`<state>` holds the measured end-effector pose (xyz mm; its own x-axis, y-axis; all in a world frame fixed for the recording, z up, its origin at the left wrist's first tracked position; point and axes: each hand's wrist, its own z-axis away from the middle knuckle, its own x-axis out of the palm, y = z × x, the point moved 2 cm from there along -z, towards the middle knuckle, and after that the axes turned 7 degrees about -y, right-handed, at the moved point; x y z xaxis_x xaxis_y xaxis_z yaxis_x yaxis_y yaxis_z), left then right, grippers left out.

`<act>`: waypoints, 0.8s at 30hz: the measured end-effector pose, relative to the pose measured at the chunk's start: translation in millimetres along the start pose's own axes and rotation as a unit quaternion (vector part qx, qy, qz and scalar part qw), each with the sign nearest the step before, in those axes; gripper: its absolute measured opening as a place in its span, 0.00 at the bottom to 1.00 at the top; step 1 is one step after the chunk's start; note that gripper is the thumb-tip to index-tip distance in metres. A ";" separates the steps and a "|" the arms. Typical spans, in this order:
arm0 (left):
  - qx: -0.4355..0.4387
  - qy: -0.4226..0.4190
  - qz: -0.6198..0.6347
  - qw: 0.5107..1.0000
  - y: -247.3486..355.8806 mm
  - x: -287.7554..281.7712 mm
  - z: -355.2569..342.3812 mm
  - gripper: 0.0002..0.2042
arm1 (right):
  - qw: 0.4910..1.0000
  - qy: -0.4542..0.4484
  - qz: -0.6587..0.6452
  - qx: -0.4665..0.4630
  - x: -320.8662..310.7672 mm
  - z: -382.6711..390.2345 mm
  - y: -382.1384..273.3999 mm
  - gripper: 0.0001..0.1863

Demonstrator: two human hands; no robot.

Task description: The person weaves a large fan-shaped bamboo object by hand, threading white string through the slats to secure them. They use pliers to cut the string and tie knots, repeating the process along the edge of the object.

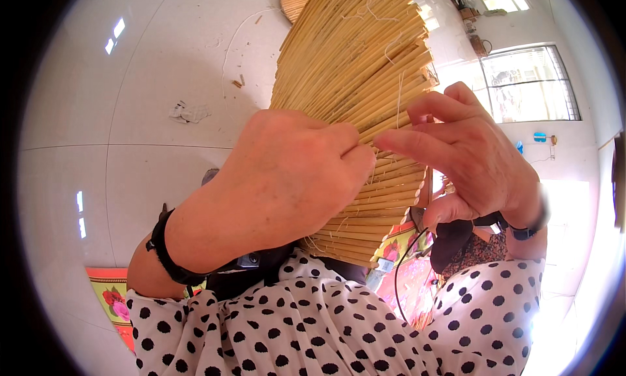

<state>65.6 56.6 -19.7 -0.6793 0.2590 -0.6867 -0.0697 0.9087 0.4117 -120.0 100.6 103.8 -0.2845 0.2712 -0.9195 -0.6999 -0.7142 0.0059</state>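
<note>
Filling the left of the view, a pale tiled floor (72, 193) lies beyond a person in a black-dotted white garment (313, 324). A mat of thin tan sticks (345, 69) fans from just in front of the garment to the top edge, both hands at its nearer half. The left hand (293, 167) has its grip drawn closed, thumb against forefinger over the mat; anything pinched there is hidden. The right hand's (473, 154) grip is loose, thumb well apart from the extended forefinger. White thread (400, 92) crosses the sticks; small brown scraps (237, 84) dot the floor.
</note>
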 end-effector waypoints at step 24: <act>0.020 0.013 -0.016 1.000 3.9 -2.1 0.3 0.08 | 1.000 0.010 -0.007 -0.007 -0.6 -2.1 -1.8 0.46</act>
<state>66.9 59.6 -16.8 -0.6956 0.2211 -0.6836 -0.0633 0.9289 0.3649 -117.2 100.4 103.5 -0.2615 0.2671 -0.9275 -0.6949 -0.7190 -0.0111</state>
